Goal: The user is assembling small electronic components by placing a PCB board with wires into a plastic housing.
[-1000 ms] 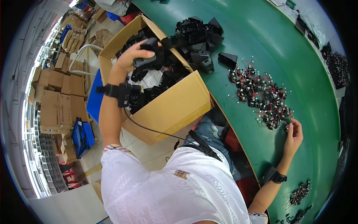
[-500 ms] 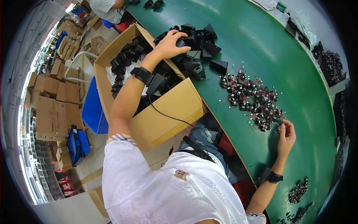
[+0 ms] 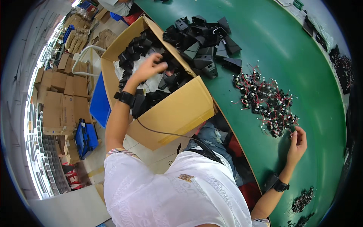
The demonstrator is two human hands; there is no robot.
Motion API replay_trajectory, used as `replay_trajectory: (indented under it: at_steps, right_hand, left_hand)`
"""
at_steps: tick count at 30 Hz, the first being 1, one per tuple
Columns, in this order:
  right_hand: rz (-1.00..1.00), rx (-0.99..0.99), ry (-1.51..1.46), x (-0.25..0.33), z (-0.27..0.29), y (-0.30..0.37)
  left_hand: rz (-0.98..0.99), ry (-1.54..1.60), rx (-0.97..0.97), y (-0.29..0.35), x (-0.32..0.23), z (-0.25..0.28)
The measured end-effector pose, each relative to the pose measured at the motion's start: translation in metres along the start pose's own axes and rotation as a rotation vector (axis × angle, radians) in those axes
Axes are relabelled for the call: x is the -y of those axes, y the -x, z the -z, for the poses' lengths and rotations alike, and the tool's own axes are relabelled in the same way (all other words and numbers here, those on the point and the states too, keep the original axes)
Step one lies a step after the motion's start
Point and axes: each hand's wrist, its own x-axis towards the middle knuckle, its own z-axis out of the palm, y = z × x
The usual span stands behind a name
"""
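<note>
My left hand (image 3: 148, 69) hovers over the cardboard box (image 3: 177, 117), thumb and fingers apart, with nothing seen in it. Inside that box lie several black plastic housings (image 3: 130, 56) around white wrapping (image 3: 152, 82). A heap of similar black housings (image 3: 204, 56) rests on the green table just beyond the box's rim. My right hand (image 3: 297, 145) is on the table side, fingertips pinched at the near end of a pile of small black parts with red wires (image 3: 264, 100). Whatever is between those fingertips is too small to make out.
Smaller piles of tiny parts (image 3: 302, 199) lie at the table's lower right. A blue bin (image 3: 100, 102) stands left of the box, with stacked cartons (image 3: 60, 109) farther off. Another person's sleeve (image 3: 117, 5) shows at the top. A cable (image 3: 162, 132) runs from my left wrist.
My left hand has left the heap of housings on the table and moved left over the box. My right hand stays by the wired parts. The whole view has shifted slightly.
</note>
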Motion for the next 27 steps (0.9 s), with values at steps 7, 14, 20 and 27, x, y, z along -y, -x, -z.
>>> replay_trajectory:
  at_steps: [7, 14, 20, 27]
  right_hand:
    - [0.04, -0.004, -0.019, -0.006, 0.002, -0.001]
    - [0.033, 0.014, -0.051, -0.007, 0.003, -0.002]
    - [0.032, -0.018, -0.044, 0.001, 0.0, 0.0]
    - [0.026, 0.003, -0.008, 0.003, 0.0, 0.0]
  left_hand:
    - [0.118, -0.012, 0.353, 0.011, -0.026, -0.039]
    - [0.061, 0.227, 0.344, 0.006, -0.03, -0.049]
    - [0.148, 0.317, 0.46, 0.002, -0.045, -0.046]
    - [0.093, 0.018, 0.496, 0.002, -0.038, -0.048]
